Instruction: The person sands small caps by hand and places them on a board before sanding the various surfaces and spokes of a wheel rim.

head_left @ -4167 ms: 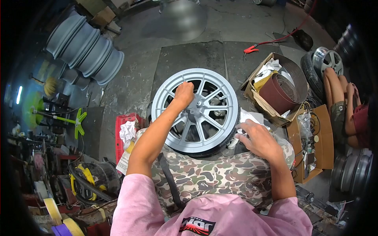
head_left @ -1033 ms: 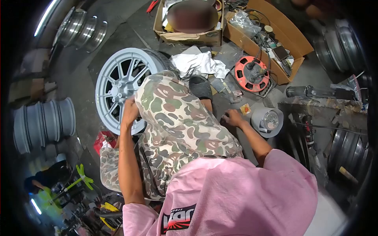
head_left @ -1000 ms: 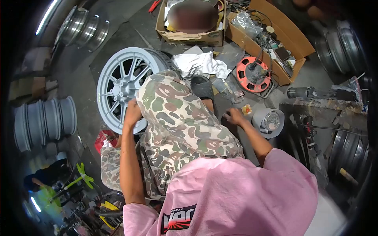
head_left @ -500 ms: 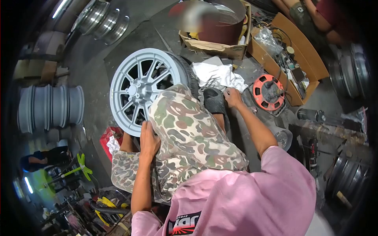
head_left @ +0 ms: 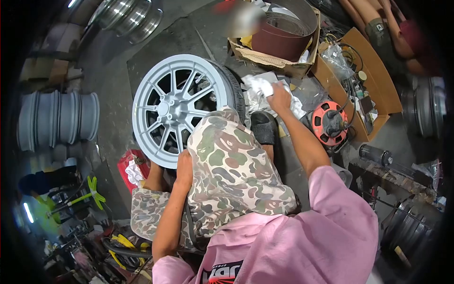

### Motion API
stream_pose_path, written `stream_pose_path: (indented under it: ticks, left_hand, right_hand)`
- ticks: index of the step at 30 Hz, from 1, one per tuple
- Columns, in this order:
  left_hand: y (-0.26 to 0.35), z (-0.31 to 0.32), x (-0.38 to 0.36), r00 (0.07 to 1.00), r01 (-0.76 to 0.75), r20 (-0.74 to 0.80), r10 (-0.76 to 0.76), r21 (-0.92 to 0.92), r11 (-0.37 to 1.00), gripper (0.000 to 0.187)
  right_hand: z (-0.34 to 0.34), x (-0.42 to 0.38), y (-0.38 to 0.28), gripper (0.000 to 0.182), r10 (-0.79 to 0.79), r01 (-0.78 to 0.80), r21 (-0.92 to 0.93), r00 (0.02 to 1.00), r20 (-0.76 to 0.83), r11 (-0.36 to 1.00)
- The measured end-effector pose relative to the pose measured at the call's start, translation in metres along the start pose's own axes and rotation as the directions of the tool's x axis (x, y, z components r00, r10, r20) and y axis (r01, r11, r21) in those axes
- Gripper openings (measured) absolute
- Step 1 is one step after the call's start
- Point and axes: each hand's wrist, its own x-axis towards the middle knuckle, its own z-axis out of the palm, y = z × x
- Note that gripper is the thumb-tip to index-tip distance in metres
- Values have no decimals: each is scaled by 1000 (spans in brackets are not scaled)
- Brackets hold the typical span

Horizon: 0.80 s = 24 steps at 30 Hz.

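Observation:
A grey multi-spoke wheel rim (head_left: 163, 109) leans upright against a black tyre (head_left: 231, 87) in front of my knee. My left hand (head_left: 185, 171) is at the lower right edge of the rim, beside my camouflage-covered knee; its fingertips are hidden, so its grip is unclear. To the right of the tyre, my right hand (head_left: 280, 97) is closed on a white cloth (head_left: 260, 87), which is partly lifted off the white cloth and papers lying on the floor.
A cardboard box (head_left: 279, 64) holds rolled brown abrasive sheet. Beside it are an open box of tools (head_left: 376, 80) and an orange reel (head_left: 329, 124). Stacked rims (head_left: 59, 118) stand left, near a red container (head_left: 127, 169). Another person's legs (head_left: 362, 16) show at the upper right.
My right hand has moved up from beside my sandal to the white cloth and taken hold of it. My left hand stays near the rim's lower edge. The view has shifted slightly.

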Motion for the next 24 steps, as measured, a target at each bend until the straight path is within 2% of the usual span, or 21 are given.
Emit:
stream_pose_path:
  ticks: [1, 2, 3, 4, 6, 7, 8, 10, 11, 12, 14, 15, 16, 18, 20, 21, 22, 24]
  left_hand:
    - [5, -2, 6, 1000, 1, -8, -1, -8, 1000, 27]
    - [16, -10, 10, 996, -88, -20, 89, 29, 996, 24]
    - [26, -17, 14, 984, -176, -26, 178, 67, 982, 22]
    - [34, -21, 16, 984, -175, -23, 177, 61, 983, 22]
    - [44, -26, 20, 977, -204, -23, 213, 207, 957, 19]
    - [4, -7, 23, 988, -154, 49, 149, 125, 980, 22]
    - [13, -9, 25, 987, -158, 45, 154, 123, 980, 22]
    - [27, -15, 26, 995, -55, 89, 35, 231, 971, 33]
    - [24, -15, 28, 992, -45, 124, 14, 254, 966, 43]
    - [20, -15, 28, 993, -41, 115, 11, 258, 965, 43]
    - [37, -24, 30, 977, -21, 210, -25, 213, 977, 44]
    - [48, -28, 33, 968, 19, 239, -75, 227, 974, 47]
    - [48, -28, 34, 970, 36, 225, -88, 225, 974, 47]
    - [44, -29, 38, 927, 85, 340, -156, 213, 973, 51]
    - [37, -23, 35, 933, 50, 335, -128, 232, 972, 52]
    - [40, -21, 34, 941, 50, 313, -127, 244, 969, 52]
    - [43, -21, 33, 947, 47, 296, -124, 255, 966, 51]
    - [45, -20, 31, 947, 67, 290, -136, 234, 970, 49]
  right_hand:
    - [-12, 1, 6, 31, 83, -78, 43, 989, -126, 996]
    - [-27, -2, 11, 31, 173, -153, 98, 954, -245, 983]
    - [-45, -8, 19, 32, 197, -185, 69, 918, -343, 980]
    - [-67, -18, 25, 35, 217, -221, 43, 873, -437, 974]
    - [-98, -41, 39, 40, 236, -252, 14, 885, -401, 968]
    - [-106, -54, 37, 40, 235, -253, 11, 884, -404, 968]
    - [-112, -68, 34, 42, 227, -249, -11, 900, -372, 969]
    - [-114, -73, 26, 45, 210, -234, -29, 914, -347, 972]
    - [-104, -71, 18, 46, 91, -124, -74, 934, -345, 990]
    - [-91, -69, 15, 46, -29, -11, -119, 942, -333, 993]
    - [-15, -47, 39, 50, -287, 263, -164, 946, -147, 951]
    - [9, -43, 44, 50, -301, 278, -159, 943, -144, 947]
    - [33, -37, 49, 50, -229, 211, -166, 968, -104, 963]
    - [71, -17, 50, 51, -93, 86, -186, 995, -27, 979]
    - [90, 10, 38, 52, 54, -44, -217, 998, 37, 975]
    - [57, 14, 22, 44, 55, -35, -245, 996, 75, 969]
    - [46, 19, 19, 44, 47, -27, -242, 996, 77, 970]
    - [32, 27, 31, 31, -68, 85, -72, 976, 205, 994]
